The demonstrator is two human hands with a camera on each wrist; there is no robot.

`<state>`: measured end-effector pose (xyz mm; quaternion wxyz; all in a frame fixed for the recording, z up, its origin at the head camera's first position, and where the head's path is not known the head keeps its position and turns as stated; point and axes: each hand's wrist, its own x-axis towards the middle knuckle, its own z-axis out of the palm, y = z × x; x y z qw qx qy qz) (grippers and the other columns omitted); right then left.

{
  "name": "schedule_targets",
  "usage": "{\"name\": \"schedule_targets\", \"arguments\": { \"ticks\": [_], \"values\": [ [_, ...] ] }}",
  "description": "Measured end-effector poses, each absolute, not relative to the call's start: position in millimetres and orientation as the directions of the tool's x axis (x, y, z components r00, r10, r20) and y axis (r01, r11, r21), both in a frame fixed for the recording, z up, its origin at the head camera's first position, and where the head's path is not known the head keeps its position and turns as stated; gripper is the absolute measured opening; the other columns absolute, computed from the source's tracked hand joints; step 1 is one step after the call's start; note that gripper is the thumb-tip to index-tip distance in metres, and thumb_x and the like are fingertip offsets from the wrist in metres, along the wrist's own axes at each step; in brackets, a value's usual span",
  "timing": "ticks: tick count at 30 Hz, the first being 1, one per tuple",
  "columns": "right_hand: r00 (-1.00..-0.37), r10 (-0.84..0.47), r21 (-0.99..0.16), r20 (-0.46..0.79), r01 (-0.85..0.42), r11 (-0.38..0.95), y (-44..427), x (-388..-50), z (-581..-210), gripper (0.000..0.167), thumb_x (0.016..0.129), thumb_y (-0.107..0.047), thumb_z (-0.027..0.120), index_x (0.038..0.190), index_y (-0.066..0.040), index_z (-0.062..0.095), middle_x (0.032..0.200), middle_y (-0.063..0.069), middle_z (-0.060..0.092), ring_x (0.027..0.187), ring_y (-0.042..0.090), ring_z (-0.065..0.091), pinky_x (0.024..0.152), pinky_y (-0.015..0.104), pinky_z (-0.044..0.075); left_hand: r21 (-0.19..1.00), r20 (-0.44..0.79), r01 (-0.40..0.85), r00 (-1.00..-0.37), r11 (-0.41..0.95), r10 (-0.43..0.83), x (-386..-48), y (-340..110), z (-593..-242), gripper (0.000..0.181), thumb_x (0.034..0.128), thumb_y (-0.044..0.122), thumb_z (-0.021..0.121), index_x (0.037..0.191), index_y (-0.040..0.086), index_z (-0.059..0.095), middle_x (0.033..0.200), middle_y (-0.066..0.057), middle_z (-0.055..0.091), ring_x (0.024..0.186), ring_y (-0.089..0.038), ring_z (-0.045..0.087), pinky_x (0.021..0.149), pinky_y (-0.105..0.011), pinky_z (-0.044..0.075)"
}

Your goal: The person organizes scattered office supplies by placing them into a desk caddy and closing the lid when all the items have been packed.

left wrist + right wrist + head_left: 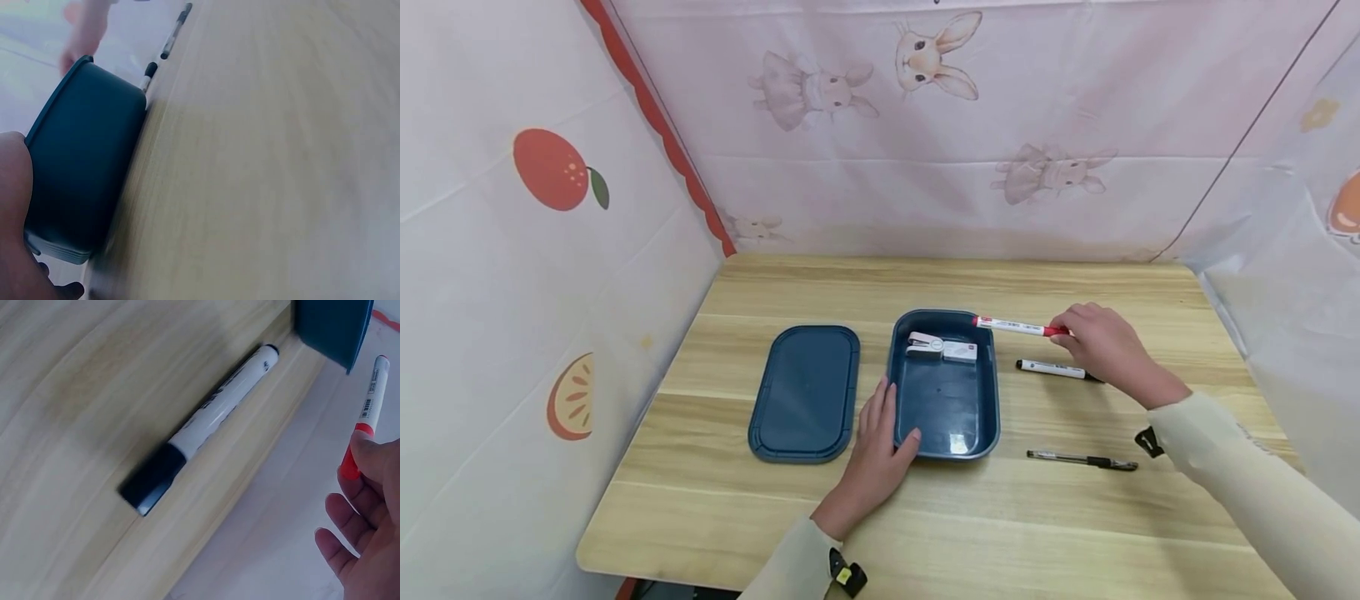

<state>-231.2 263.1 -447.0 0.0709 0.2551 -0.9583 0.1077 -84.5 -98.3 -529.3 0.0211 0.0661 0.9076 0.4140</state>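
My right hand (1101, 346) pinches the red cap of a white marker (1011, 325), whose far end is over the right rim of the blue box (997, 400). In the right wrist view, thumb and forefinger of the hand (375, 506) grip the red marker (374, 394) by its cap, the other fingers loosely bent. At the box's lower left, my left hand (874, 458) rests against the wall, fingers fairly straight, thumb at the front rim. A white stapler (925, 345) and a small white box (960, 352) lie inside, near the back.
A blue lid (807, 392) lies left of the box. To the right, a black-capped white marker (1051, 368) lies under my right hand's side, and a black pen (1081, 459) lies nearer the front. Printed cloth (865, 192) hangs behind the wooden table (700, 500).
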Motion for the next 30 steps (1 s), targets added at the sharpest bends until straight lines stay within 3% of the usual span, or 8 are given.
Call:
{"name": "schedule_targets", "arguments": {
  "ticks": [5,16,26,30],
  "values": [
    [-0.855,-0.480,-0.169,0.197,-0.512,0.843,246.2,-227.4,-442.6,0.016,0.091,-0.016,0.074,0.104,-0.006,0.074,0.096,0.008,0.071,0.086,0.027,0.061,0.076,0.046,0.050,0.754,0.019,0.105,-0.990,0.648,0.137,-84.0,-97.3,-530.4,0.078,0.1030,0.042,0.052,0.164,0.020,0.008,0.170,0.010,-0.006,0.156,-0.024,0.002,0.116,-0.065,0.024],
    [-0.819,-0.535,-0.145,0.210,-0.567,0.811,206.2,-223.3,-442.7,0.013,0.092,-0.019,0.074,0.099,-0.008,0.075,0.093,0.004,0.071,0.088,0.026,0.059,0.079,0.044,0.046,0.755,0.035,0.112,-0.991,0.646,0.132,-84.0,-96.7,-529.9,0.078,0.1031,0.041,0.052,0.164,0.021,0.008,0.171,0.003,-0.002,0.156,-0.025,0.003,0.115,-0.065,0.026],
    [-0.789,-0.583,-0.119,0.194,-0.609,0.784,177.0,-221.5,-451.5,0.014,0.092,-0.020,0.075,0.100,-0.008,0.076,0.093,0.004,0.069,0.090,0.026,0.059,0.084,0.043,0.046,0.760,0.033,0.108,-0.991,0.641,0.128,-83.1,-97.4,-529.9,0.078,0.1029,0.041,0.052,0.164,0.018,0.010,0.169,0.013,-0.007,0.156,-0.024,0.004,0.116,-0.063,0.025],
    [-0.779,-0.595,-0.101,0.199,-0.620,0.778,169.1,-220.9,-454.4,0.014,0.092,-0.021,0.075,0.098,-0.009,0.076,0.091,0.004,0.068,0.089,0.026,0.058,0.084,0.043,0.045,0.754,0.036,0.112,-0.991,0.647,0.130,-83.2,-97.2,-529.9,0.078,0.1029,0.041,0.052,0.164,0.016,0.010,0.170,0.011,-0.006,0.155,-0.026,0.005,0.116,-0.064,0.026]
  ]
}}
